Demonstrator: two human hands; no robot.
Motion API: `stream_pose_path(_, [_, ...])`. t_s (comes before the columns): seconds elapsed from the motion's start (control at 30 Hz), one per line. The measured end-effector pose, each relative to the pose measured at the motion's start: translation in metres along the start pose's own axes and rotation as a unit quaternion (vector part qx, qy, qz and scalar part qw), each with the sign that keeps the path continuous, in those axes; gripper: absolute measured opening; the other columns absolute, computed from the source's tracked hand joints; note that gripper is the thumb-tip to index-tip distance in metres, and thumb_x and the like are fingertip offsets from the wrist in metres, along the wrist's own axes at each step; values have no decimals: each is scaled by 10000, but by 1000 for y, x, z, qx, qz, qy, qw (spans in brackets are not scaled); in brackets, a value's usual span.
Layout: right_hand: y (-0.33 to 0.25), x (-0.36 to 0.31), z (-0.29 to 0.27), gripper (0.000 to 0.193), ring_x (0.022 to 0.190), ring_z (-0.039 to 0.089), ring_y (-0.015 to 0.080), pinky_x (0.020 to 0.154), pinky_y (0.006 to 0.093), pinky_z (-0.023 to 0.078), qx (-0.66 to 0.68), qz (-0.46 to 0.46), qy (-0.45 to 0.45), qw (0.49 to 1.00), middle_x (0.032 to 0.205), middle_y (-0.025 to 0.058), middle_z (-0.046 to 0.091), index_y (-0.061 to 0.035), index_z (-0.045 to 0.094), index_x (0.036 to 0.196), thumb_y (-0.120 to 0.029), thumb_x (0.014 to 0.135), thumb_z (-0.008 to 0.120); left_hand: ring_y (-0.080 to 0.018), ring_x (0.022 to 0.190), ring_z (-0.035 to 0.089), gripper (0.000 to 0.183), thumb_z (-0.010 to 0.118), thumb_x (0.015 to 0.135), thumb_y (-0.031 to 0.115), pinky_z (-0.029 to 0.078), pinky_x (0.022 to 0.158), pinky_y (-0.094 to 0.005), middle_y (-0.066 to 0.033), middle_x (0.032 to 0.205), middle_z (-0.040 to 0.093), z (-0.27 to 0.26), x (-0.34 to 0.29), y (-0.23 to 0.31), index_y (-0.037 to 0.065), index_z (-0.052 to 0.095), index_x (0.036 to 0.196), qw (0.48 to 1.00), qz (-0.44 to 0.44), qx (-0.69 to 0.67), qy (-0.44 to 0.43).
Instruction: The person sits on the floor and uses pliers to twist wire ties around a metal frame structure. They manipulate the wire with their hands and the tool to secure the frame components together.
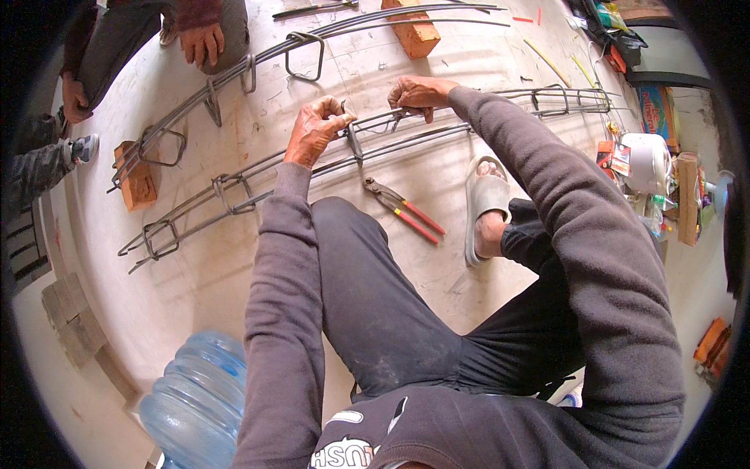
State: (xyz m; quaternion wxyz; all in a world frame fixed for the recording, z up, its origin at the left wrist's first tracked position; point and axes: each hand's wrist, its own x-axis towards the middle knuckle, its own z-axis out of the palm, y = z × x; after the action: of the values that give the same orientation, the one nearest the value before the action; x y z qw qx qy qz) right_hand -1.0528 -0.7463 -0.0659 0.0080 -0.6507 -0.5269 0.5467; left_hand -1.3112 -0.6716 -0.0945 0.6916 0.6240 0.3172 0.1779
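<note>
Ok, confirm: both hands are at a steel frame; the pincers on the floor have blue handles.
Not blue: in the head view, the pincers on the floor have red handles. The left hand and right hand are at a steel frame.

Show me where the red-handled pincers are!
In the head view, the red-handled pincers lie on the floor near the middle, just below the nearer steel bar frame and left of the pale sandal.
</note>
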Motion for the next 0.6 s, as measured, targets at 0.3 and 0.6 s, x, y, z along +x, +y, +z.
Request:
stream_pose_path(0.3, [-19, -11, -7, 336, 705, 661, 159, 619, 335, 572, 65, 52, -57, 995, 880, 52, 693, -21, 682, 933, -298, 899, 495, -46, 659, 532, 76, 657, 822, 108, 417, 542, -201, -45, 854, 705, -5, -2, -1, 87, 586, 806, 1000, 0, 17, -19])
stream_pose_path(0.6, [-41, -19, -10, 182, 717, 673, 347, 640, 449, 546, -432, -274, 203, 835, 716, 179, 640, -26, 650, 799, -194, 813, 579, -40, 672, 531, 97, 663, 828, 116, 407, 537, -199, -33, 848, 699, -5, 2, -5, 103, 574, 791, 1000, -15, 17, -22])
